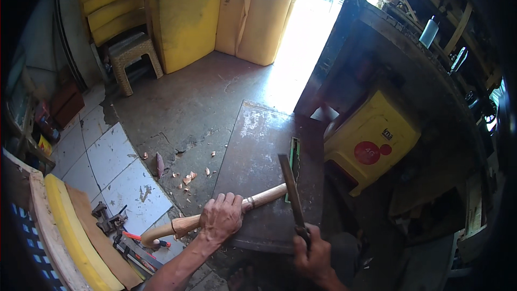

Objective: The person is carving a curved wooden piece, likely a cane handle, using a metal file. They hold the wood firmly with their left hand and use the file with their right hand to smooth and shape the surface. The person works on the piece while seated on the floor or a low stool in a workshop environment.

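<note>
My left hand (222,218) is wrapped round a turned wooden leg (186,225), which has ring grooves and a curved lower end. The leg slants up to the right, and its far end lies over a dark brown board (253,153). In my right hand (314,256) is the handle of a long flat dark metal tool (289,183), rasp or blade; I cannot tell which. The tool stands up and crosses in front of the leg's far end; whether they touch is unclear. Behind it on the board lies a narrow green-edged strip (294,153).
Wood chips (188,178) are scattered on the floor left of the board. A yellow plastic stool (396,129) lies tipped at the right. A clamp (107,218) and a tool with an orange part (134,250) lie lower left. Yellow foam slabs (188,16) and a woven-pattern stool (129,54) stand behind.
</note>
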Demonstrator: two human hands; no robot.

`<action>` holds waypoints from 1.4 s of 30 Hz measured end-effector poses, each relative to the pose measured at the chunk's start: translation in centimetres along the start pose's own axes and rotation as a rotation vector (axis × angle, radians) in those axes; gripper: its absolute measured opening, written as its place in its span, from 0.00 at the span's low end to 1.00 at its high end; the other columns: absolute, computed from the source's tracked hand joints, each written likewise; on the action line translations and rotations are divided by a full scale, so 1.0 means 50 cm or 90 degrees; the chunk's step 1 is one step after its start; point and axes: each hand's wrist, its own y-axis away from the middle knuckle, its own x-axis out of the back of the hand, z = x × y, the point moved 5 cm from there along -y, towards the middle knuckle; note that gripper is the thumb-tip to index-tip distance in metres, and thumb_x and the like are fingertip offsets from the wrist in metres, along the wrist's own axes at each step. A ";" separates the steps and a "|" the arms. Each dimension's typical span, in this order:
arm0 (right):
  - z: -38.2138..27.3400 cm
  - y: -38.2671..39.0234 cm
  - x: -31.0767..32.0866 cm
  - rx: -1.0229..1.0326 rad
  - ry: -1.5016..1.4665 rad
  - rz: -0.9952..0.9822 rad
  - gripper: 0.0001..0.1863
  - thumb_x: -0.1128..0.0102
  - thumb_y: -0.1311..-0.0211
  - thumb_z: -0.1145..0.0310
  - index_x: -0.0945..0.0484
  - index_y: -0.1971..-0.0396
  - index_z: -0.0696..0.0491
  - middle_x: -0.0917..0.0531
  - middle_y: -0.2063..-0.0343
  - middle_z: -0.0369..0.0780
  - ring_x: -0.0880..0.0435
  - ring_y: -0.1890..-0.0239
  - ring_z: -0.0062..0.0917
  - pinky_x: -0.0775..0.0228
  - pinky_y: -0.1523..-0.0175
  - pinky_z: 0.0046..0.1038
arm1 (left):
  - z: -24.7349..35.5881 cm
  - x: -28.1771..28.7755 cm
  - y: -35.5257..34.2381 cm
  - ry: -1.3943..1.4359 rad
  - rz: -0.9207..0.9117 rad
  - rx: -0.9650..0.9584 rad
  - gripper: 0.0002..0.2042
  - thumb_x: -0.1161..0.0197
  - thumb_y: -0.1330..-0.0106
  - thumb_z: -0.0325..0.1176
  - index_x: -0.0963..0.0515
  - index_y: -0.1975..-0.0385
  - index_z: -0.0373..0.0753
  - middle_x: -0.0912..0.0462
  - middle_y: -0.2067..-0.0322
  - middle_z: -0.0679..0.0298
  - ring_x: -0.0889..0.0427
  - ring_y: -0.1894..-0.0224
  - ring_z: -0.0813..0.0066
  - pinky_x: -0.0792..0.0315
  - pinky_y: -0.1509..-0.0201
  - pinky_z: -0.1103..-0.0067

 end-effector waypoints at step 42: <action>0.020 0.046 -0.040 0.006 -0.016 -0.150 0.31 0.41 0.30 0.76 0.31 0.28 0.47 0.18 0.72 0.56 0.17 0.74 0.51 0.25 0.70 0.38 | 0.010 -0.019 -0.009 0.013 -0.052 0.152 0.18 0.32 0.38 0.41 0.24 0.52 0.42 0.24 0.62 0.64 0.25 0.56 0.65 0.38 0.49 0.63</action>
